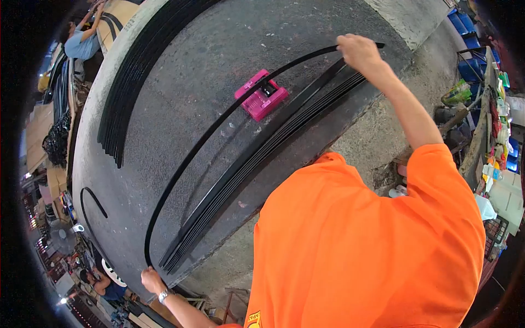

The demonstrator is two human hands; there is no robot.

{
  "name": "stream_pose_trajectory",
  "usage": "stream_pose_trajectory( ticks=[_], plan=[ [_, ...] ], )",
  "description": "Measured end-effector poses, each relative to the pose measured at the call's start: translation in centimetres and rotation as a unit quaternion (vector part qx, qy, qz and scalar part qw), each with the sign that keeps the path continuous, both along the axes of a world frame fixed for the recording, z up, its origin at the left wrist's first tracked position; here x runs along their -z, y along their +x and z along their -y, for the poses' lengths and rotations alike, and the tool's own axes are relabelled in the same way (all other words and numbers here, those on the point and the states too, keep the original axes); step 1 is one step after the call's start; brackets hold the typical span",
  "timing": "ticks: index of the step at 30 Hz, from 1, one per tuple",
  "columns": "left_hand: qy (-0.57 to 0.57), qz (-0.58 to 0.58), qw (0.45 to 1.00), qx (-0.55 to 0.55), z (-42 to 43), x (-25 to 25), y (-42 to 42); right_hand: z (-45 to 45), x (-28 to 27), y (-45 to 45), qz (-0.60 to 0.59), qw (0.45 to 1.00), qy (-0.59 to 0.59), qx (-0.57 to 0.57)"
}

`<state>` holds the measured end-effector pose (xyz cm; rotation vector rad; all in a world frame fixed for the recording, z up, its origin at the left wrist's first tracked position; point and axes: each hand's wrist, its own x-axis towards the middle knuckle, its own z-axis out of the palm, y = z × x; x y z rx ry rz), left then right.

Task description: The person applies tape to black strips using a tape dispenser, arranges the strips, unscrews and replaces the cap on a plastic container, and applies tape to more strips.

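A long, thin black strip [285,68] is bowed in an arc above the dark table [180,109]. My left hand [153,280], with a watch on the wrist, is closed on its near end at the lower left. At the upper right, my right hand [358,52] is closed around it close to the other end; a short tip sticks out past the fingers. Below the arc lies a row of similar black strips [273,139] along the table's edge. A pink plastic case [257,109] with a black part in it sits under the strip.
A thick bundle of black strips [136,71] lies along the table's far side. One curved black strip [90,232] rests at the left. Two other people [82,44] are farther off. Cluttered shelving [486,109] stands at the right.
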<state>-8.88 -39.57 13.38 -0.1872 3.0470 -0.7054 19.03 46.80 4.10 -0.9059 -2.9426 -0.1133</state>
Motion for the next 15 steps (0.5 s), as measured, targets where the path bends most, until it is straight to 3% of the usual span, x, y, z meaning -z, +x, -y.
stream_pose_trajectory(
  ticks=[9,15],
  plan=[
    [-0.012,0.067,0.984,0.162,-11.3,3.2,1.0,-9.5,-1.4,9.3,0.045,0.991,0.047,0.116],
    [0.049,0.118,0.974,0.185,-20.7,3.8,1.9,-16.4,-2.1,16.6,0.08,0.969,0.047,0.227]
  ],
)
